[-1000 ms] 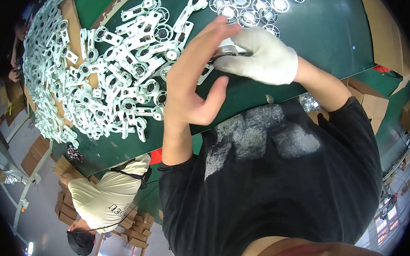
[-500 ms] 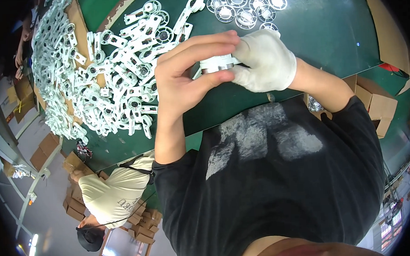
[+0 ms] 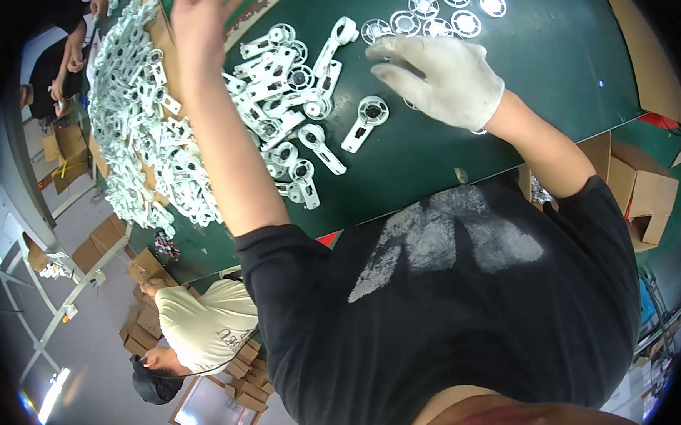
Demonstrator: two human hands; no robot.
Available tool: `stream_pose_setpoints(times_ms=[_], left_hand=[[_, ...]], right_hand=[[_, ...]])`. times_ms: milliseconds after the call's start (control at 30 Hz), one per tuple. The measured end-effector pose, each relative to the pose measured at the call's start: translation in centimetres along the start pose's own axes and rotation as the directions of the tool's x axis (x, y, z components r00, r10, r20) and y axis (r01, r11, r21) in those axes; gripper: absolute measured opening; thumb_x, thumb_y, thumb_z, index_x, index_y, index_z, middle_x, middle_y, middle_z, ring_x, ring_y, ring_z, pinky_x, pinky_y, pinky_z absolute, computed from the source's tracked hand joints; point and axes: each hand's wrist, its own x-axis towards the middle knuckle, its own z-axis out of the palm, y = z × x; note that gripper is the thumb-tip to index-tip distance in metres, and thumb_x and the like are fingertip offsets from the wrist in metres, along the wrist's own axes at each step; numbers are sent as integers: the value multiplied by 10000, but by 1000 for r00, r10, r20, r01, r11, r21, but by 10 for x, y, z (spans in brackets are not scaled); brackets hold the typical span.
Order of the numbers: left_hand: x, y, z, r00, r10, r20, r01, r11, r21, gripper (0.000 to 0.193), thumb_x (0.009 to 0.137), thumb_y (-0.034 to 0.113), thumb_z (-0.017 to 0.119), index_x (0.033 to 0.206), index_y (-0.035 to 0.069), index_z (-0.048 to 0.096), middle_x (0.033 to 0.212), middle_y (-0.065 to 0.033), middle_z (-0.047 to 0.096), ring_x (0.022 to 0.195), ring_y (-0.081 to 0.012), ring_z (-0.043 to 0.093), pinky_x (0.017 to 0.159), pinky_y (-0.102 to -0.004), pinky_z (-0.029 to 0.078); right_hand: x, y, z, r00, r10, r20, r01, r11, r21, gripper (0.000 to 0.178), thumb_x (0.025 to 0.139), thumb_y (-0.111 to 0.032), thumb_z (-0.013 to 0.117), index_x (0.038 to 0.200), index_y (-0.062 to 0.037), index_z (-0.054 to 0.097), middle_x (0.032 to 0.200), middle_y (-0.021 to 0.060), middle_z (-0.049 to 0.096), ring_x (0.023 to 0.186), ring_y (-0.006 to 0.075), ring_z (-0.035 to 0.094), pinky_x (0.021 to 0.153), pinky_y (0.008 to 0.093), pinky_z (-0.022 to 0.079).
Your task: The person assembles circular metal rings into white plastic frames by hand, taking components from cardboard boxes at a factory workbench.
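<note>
White bracket (image 3: 365, 122) beside gloved right hand (image 3: 441, 80)

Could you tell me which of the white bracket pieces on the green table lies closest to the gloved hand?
It is the lone white bracket lying just left of the gloved right hand, apart from the heap, its round end toward the glove.

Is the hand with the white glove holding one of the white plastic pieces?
No, the gloved right hand hovers with fingers spread and empty above the white plastic pieces on the green table.
</note>
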Motion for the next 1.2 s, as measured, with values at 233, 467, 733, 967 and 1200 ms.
stream_pose_setpoints(times_ms=[233,467,733,967,1200], left_hand=[[-79,-32,47,821,31,570,-502,514,696,500,855,321,794,1283,92,676,1071,-106,719,853,-238,675,797,-369,560],[-88,-16,48,895,299,331,-420,816,398,423,812,262,856,1137,46,693,988,-95,622,729,-165,629,650,-291,514],[-153,-7,87,908,367,204,-414,864,288,522,826,312,854,1150,-16,610,973,-91,658,737,-177,668,590,-306,518],[-201,-46,71,637,328,698,-764,394,511,365,799,253,800,1138,204,674,1152,7,629,1062,-225,609,1137,-552,333],[-198,-61,68,671,368,644,-737,426,525,327,832,188,779,1123,129,643,1065,-8,631,992,-222,622,1114,-532,347]], right_hand=[[1,6,1,999,25,40,-25,1000,3,284,981,-355,583,1106,-139,719,918,90,747,847,320,727,750,430,587],[7,10,11,994,22,-110,-10,994,111,433,914,-363,706,1245,-91,646,1067,109,717,988,306,707,855,406,570],[12,28,2,968,-150,-201,142,988,-53,390,951,-223,671,1292,-40,623,1162,160,679,1029,301,661,883,395,533],[22,30,-22,951,1,-308,7,1000,25,355,939,-257,702,1198,-17,666,1125,171,690,954,325,669,822,388,524],[27,13,-39,960,181,215,-244,917,316,340,940,-243,696,1196,-22,666,955,149,725,844,299,711,747,381,555]])
